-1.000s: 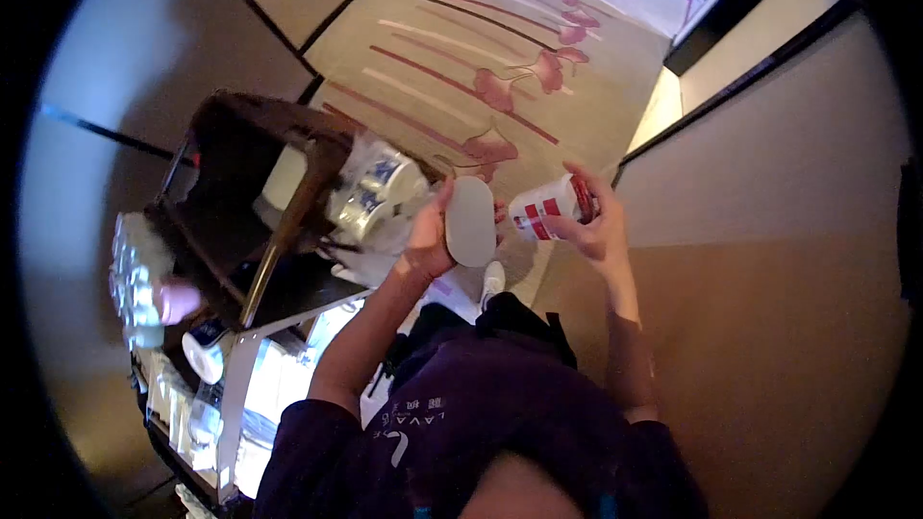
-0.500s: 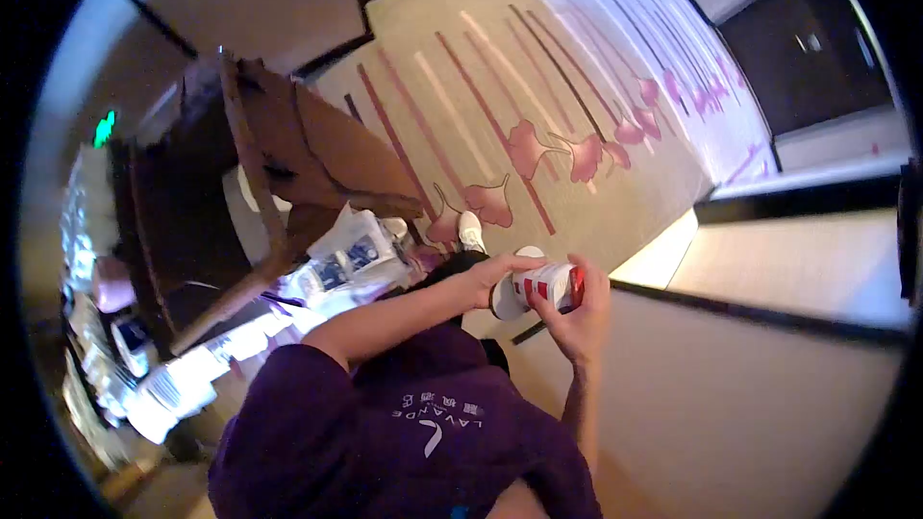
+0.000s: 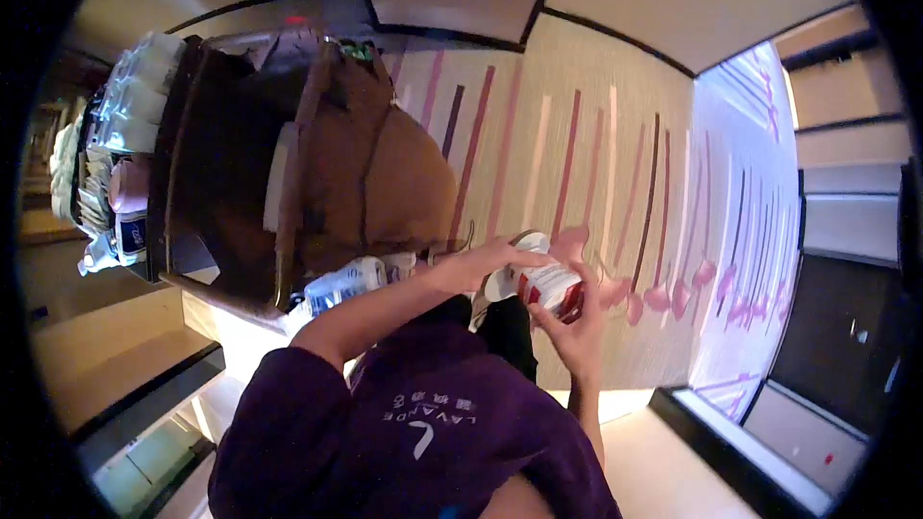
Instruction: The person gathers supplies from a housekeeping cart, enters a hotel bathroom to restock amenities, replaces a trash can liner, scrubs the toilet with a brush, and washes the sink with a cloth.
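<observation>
My left hand [image 3: 478, 264] is closed over a white, flat, rounded thing [image 3: 500, 284], whose pale ends show on both sides of the hand. Its kind cannot be made out. A red and white cylindrical container [image 3: 550, 284] with printing on its side lies tilted against it. My right hand [image 3: 575, 334] grips this container from the right and below, thumb on the near side. The fingers of my left hand reach to the container's upper left edge. Both hands are in front of my purple shirt [image 3: 413, 404].
A housekeeping cart [image 3: 173, 168] with a large brown bag [image 3: 399, 178] stands on the left. Wrapped white goods [image 3: 341, 285] lie near my left forearm, and stacked supplies [image 3: 135, 96] sit along its far side. Striped, leaf-patterned carpet [image 3: 601, 183] runs ahead; a dark door [image 3: 836, 327] is at right.
My view has turned, so the cart appears more upright and the door lower at right. Both hands still hold the same things; the container has tilted further downward to the right.
</observation>
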Tool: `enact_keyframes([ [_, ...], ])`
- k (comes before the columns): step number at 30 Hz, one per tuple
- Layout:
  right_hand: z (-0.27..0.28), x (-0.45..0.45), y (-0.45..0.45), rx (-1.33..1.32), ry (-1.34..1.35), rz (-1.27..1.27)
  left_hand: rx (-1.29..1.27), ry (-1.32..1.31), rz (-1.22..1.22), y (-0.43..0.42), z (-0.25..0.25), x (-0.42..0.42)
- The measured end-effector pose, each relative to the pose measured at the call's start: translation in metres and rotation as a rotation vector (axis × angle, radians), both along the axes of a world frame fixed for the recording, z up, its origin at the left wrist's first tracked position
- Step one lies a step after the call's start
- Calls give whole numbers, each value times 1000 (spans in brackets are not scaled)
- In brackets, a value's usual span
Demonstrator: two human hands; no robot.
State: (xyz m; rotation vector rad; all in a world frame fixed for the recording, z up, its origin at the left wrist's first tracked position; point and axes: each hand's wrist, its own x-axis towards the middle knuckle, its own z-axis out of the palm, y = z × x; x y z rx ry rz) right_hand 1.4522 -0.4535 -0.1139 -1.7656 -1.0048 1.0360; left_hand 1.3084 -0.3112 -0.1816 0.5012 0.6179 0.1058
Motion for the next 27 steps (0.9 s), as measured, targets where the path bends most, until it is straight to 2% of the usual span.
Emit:
enact_keyframes([
  [2, -5, 8, 36, 20, -107, 85, 49, 43, 65, 27, 3, 1],
  [5, -18, 27, 91, 45, -146, 217, 26, 92, 127, 66, -28, 9],
  [7, -34, 50, 125, 23, -88, 262, 49, 121, 242, 86, -36, 26],
  [10, -48, 91, 177, -36, -39, 324, -33, 112, 247, 129, -44, 63],
  [12, -65, 123, 207, -40, -81, 344, -31, 177, 272, 153, -47, 87],
  [14, -72, 151, 250, -51, -72, 364, -42, 296, 315, 177, -73, 117],
  [16, -64, 166, 293, -167, 73, 308, -87, 294, 352, 209, -87, 132],
  [18, -63, 181, 341, -173, -11, 390, -24, 211, 374, 243, -72, 137],
  [19, -75, 188, 362, -106, -94, 431, -62, 233, 460, 257, -73, 137],
  [20, -84, 190, 383, -32, -173, 470, -38, 300, 503, 270, -75, 129],
  [21, -70, 186, 413, 2, -252, 529, -62, 394, 562, 281, -78, 120],
  [24, -62, 171, 482, 119, -282, 674, -18, 635, 839, 302, -97, 90],
  [26, -60, 154, 517, 89, -242, 711, 162, 724, 848, 304, -126, 56],
  [27, -62, 144, 534, 100, -238, 732, 169, 824, 824, 312, -123, 42],
])
